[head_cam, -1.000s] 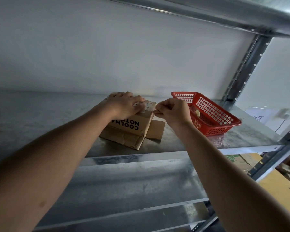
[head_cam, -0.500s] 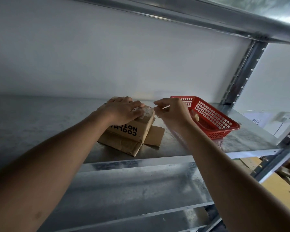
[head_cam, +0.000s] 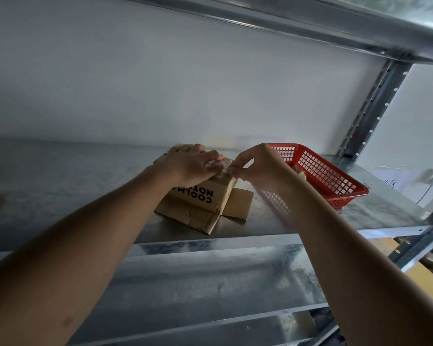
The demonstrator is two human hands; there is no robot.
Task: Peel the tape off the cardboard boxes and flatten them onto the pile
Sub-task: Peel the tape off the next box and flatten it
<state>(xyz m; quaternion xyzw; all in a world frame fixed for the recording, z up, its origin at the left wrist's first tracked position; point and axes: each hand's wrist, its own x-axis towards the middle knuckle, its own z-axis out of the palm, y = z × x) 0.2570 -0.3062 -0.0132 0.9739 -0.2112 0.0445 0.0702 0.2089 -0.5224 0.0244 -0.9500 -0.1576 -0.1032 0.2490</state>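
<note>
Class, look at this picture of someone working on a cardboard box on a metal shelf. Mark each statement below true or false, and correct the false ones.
1. The left hand lies on top of the box. True.
2. The basket is blue. False: it is red.
3. The right hand pinches at the tape on the box top. True.
4. The basket sits left of the box. False: it sits to its right.
5. The box stands on the shelf. True.
</note>
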